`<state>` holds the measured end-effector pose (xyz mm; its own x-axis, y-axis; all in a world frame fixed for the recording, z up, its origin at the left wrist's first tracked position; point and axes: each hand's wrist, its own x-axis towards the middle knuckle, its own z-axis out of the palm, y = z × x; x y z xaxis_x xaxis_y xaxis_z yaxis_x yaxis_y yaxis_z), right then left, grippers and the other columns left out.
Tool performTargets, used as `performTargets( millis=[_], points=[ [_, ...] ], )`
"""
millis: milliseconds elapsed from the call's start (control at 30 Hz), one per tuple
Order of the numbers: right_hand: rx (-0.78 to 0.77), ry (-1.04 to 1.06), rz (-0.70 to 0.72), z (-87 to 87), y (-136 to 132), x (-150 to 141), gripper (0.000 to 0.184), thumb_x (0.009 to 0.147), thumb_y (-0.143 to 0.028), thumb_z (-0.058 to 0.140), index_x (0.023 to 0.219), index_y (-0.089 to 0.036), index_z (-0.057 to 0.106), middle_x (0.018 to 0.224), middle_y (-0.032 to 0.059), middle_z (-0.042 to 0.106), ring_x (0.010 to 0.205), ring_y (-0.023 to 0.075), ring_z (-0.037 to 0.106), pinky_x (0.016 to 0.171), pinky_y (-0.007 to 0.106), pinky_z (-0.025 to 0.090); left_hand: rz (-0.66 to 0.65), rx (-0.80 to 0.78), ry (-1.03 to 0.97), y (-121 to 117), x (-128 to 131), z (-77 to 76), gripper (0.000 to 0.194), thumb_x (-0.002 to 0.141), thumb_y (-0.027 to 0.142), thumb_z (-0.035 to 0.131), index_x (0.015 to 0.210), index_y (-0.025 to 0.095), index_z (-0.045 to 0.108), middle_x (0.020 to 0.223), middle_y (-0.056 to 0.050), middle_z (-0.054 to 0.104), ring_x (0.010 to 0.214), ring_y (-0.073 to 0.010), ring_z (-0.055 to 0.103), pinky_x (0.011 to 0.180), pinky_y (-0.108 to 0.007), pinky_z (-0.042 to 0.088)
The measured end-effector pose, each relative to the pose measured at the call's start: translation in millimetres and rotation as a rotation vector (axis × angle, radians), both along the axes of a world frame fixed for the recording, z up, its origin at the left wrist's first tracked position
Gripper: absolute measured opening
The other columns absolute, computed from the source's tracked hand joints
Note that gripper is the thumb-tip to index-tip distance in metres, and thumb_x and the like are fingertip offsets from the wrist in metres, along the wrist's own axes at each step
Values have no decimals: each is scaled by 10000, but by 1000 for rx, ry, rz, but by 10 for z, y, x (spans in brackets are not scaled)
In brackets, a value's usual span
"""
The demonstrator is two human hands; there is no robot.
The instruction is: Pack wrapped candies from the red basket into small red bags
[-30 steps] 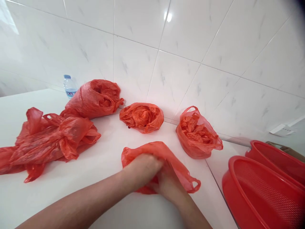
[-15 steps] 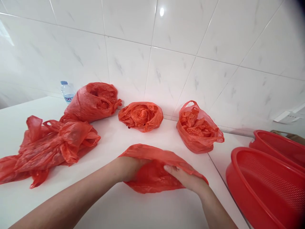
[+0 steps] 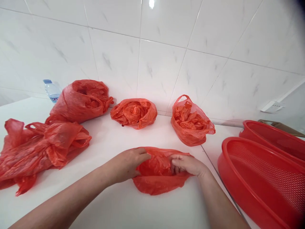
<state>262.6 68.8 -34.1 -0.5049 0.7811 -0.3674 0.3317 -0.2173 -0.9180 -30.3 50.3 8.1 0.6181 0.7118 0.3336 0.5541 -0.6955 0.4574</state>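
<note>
A crumpled red plastic bag (image 3: pixel 157 178) lies on the white counter (image 3: pixel 111 206) right in front of me. My left hand (image 3: pixel 126 163) grips its left edge with curled fingers. My right hand (image 3: pixel 187 164) pinches the bag's right side, fingers bent into the plastic. Behind it stand three bags stuffed with more red plastic: one at the back left (image 3: pixel 79 100), one in the middle (image 3: pixel 133 113) and one to the right (image 3: pixel 190 122).
A loose heap of red bags (image 3: pixel 40 149) sprawls at the left. A water bottle (image 3: pixel 51 90) stands by the tiled wall. Two red plastic basins (image 3: pixel 262 181) sit at the right, past the counter's edge.
My hands, pressed together on the bag a second ago, have drawn apart to its two sides. The bag now lies flatter and bunched between them. The view has shifted slightly right.
</note>
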Motion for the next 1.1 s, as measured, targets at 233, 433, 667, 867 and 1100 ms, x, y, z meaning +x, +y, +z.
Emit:
performTargets(
  millis=[233, 433, 667, 867, 1100],
  points=[
    [-123, 296, -63, -73, 33, 168, 550, 752, -508, 648, 1148, -132, 581, 875, 119, 706, 722, 174, 670, 660, 280, 470, -14, -125, 79, -8, -222, -206, 676, 640, 39, 509, 1246, 337, 540, 1187, 26, 645, 1007, -231, 638, 772, -300, 533],
    [138, 476, -239, 106, -32, -45, 307, 793, -450, 629, 921, -172, 652, 791, 53, 686, 658, 133, 622, 582, 237, 464, 64, 8, 47, 25, -242, -343, 433, 757, 207, 627, 1181, 283, 581, 1260, -79, 573, 1046, -258, 605, 839, -357, 522],
    [105, 248, -109, -30, -43, -429, 438, 779, -380, 632, 1179, -206, 587, 1249, 105, 572, 712, 98, 602, 506, 185, 457, -194, 263, 65, -225, 105, -335, 294, 865, 423, 544, 1020, 184, 620, 961, -93, 635, 884, -235, 577, 820, -395, 465],
    [308, 168, -384, 97, -43, -481, 365, 773, -339, 617, 1109, -197, 601, 1149, 67, 610, 603, 61, 548, 476, 178, 426, -268, 124, 128, -261, 142, -386, 232, 936, 172, 376, 898, 210, 601, 829, -30, 616, 731, -166, 573, 641, -273, 460],
    [667, 68, -516, 539, -988, -362, 185, 853, -300, 554, 997, -266, 665, 867, 1, 669, 634, 102, 548, 593, 241, 468, -98, 273, -136, -249, 28, -521, 342, 857, 153, 519, 1099, 380, 602, 1080, 32, 656, 1032, -211, 606, 856, -332, 526]
  ],
)
